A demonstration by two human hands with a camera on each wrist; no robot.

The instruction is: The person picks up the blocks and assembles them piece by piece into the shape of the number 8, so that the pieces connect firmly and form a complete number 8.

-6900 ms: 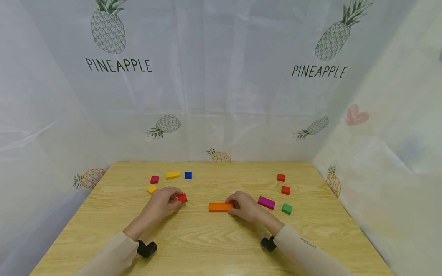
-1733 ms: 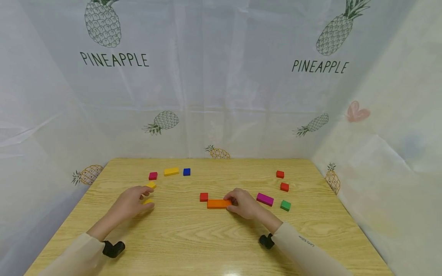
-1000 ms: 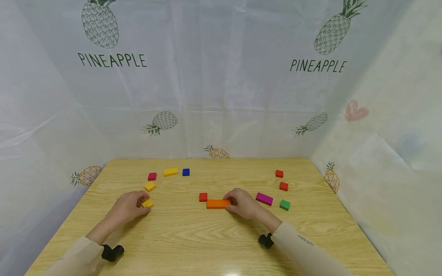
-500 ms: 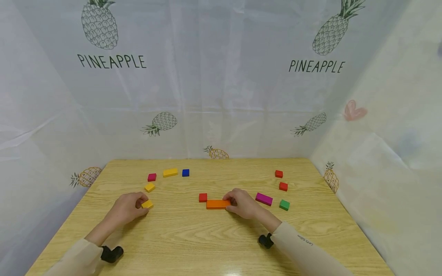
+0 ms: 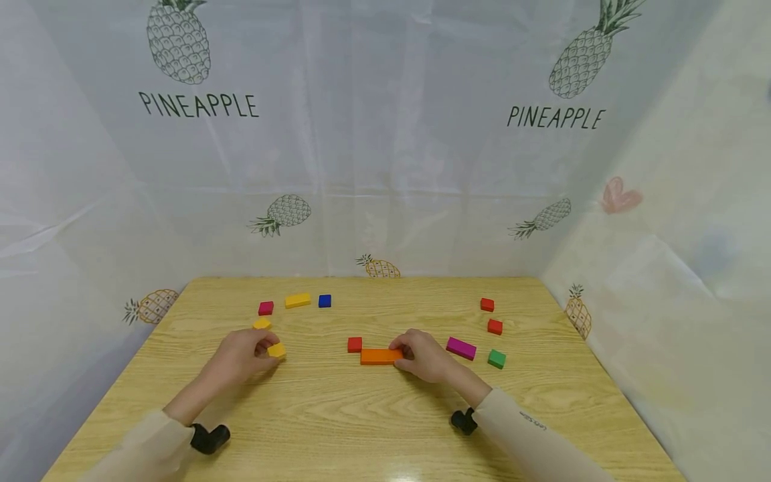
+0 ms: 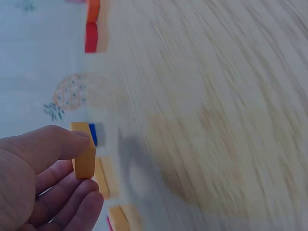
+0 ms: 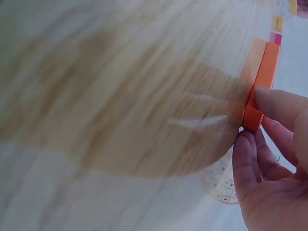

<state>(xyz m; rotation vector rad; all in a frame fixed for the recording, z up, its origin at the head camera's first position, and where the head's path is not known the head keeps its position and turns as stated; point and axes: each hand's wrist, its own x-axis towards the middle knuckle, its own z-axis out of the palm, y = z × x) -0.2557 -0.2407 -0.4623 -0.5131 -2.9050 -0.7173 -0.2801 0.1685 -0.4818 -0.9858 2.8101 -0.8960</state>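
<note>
My left hand (image 5: 243, 356) pinches a small yellow block (image 5: 277, 351) between thumb and fingers; the left wrist view shows that yellow block (image 6: 83, 151) held clear of the table. My right hand (image 5: 424, 356) grips the right end of a long orange block (image 5: 378, 357) lying on the table. In the right wrist view, the thumb presses the side of the orange block (image 7: 263, 82), with fingertips at its near end. A red block (image 5: 355, 345) lies at the orange block's far left corner. Just behind the left hand, another yellow block (image 5: 262, 324) is partly covered.
On the wooden table (image 5: 337, 428), a crimson block (image 5: 266, 308), a long yellow block (image 5: 298, 300) and a blue block (image 5: 325, 301) lie back left. At right are a magenta block (image 5: 461, 348), a green block (image 5: 496, 359) and red blocks (image 5: 495, 327). Pineapple-print sheeting (image 5: 385, 167) surrounds the table.
The left hand set the red block beside the orange one, went left, grasped a yellow block and has lifted it slightly rightward. The right hand stays on the orange block.
</note>
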